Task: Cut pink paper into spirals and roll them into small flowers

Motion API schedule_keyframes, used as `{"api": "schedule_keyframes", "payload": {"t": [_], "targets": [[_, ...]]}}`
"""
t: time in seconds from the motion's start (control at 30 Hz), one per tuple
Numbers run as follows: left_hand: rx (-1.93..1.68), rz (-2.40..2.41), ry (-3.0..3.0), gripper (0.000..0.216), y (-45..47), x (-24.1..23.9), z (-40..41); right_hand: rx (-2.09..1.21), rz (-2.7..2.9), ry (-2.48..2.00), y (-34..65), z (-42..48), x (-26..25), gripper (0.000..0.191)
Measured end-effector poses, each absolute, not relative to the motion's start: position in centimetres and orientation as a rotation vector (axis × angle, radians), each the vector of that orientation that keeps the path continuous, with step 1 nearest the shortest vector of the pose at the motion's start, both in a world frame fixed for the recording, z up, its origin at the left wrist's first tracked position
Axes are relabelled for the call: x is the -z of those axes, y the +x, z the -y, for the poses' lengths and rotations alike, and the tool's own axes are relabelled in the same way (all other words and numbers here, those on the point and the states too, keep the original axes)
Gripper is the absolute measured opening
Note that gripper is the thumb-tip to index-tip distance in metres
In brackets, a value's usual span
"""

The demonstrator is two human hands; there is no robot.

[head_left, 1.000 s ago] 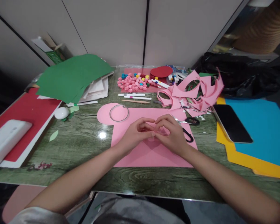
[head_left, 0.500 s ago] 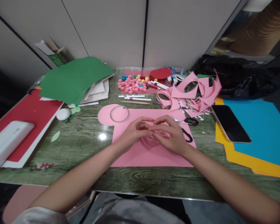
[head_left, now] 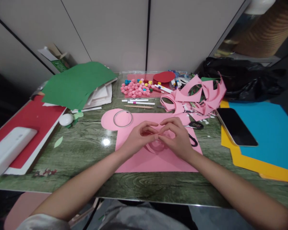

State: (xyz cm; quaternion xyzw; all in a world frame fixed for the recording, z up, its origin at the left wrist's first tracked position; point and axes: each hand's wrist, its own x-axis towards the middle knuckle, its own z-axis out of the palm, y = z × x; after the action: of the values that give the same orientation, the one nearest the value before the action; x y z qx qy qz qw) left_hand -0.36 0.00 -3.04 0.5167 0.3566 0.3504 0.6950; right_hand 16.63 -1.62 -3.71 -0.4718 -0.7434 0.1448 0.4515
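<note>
Over a large pink paper sheet [head_left: 134, 163], my left hand [head_left: 140, 137] and my right hand [head_left: 176, 137] meet with thumbs and fingertips close together. Both pinch a curled strip of pink paper [head_left: 157, 146], whose loops hang below the fingers; its upper part is mostly hidden. Scissors with black handles [head_left: 196, 125] lie just past my right hand, partly covered by it. To the left of my left hand, a round clear ring [head_left: 114, 119] rests on a pink paper circle [head_left: 107, 119] and the sheet's edge.
Rolled paper buds [head_left: 134, 88] sit on a clear tray at the back, with pens [head_left: 141, 103] before them. Pink offcuts [head_left: 189, 91] pile up behind the scissors. A phone [head_left: 237, 127] lies on blue paper [head_left: 273, 134] at right; green sheets [head_left: 79, 83] and a white device [head_left: 13, 148] are left.
My fingertips have shifted slightly on the pink strip, and the right fingers are more bent. More of the curl shows beneath them. The view has moved a little.
</note>
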Motion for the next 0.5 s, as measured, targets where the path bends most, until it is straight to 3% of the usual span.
{"api": "schedule_keyframes", "payload": {"t": [0.5], "targets": [[-0.777,-0.752,1.008,0.038,-0.39,2.98,0.26,-0.367,1.932,-1.112,16.32,2.21,3.26,0.012]]}}
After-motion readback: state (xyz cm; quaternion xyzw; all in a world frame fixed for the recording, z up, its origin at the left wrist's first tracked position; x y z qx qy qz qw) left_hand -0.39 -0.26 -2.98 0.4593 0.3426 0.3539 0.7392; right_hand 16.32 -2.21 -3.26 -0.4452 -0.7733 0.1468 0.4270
